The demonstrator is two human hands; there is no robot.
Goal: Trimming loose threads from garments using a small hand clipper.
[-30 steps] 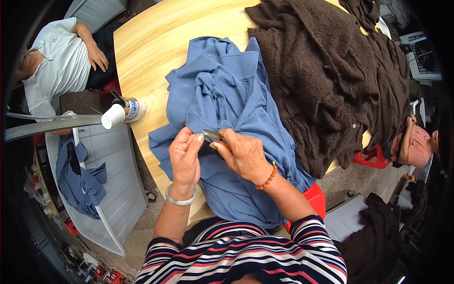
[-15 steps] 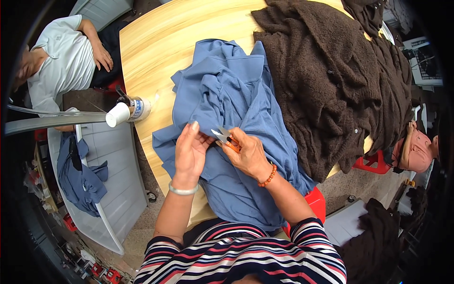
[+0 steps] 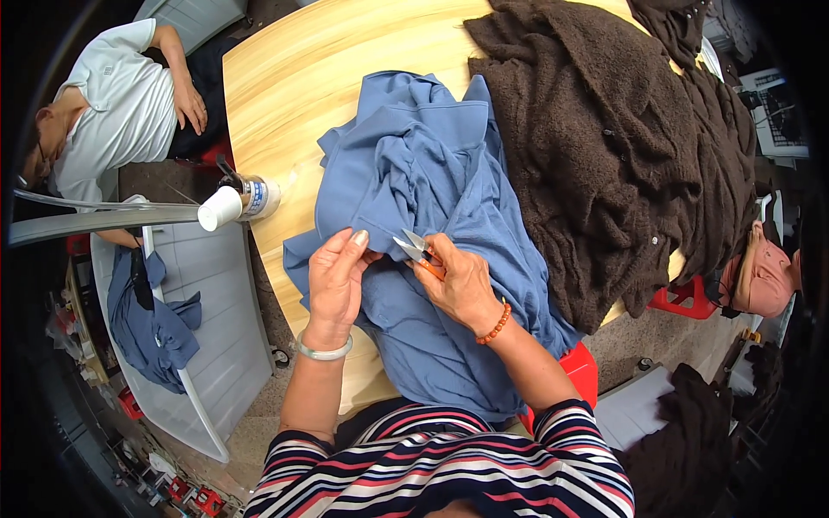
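A blue garment (image 3: 449, 190) lies bunched over the wooden table (image 3: 285, 104) and hangs off its near edge toward my lap. With thumb and fingers pinched together, my left hand (image 3: 337, 281) grips an edge of this cloth. My right hand (image 3: 458, 281) is closed round orange-handled thread snips (image 3: 417, 250). Their two blades stand apart, pointing toward the cloth beside my left fingertips. Whether the blades touch a thread is too small to tell.
A heap of dark brown knit garments (image 3: 596, 147) covers the table's right side. On the left edge stand a white cup (image 3: 220, 209) and a jar (image 3: 261, 198). A grey-white bin (image 3: 216, 319) holds another blue garment (image 3: 160, 324). A person in a white shirt (image 3: 121, 112) sits at left.
My left hand has turned and pinched more tightly onto the cloth edge. The snips have shifted slightly right, their blades showing more clearly. At left, the seated person's head has moved.
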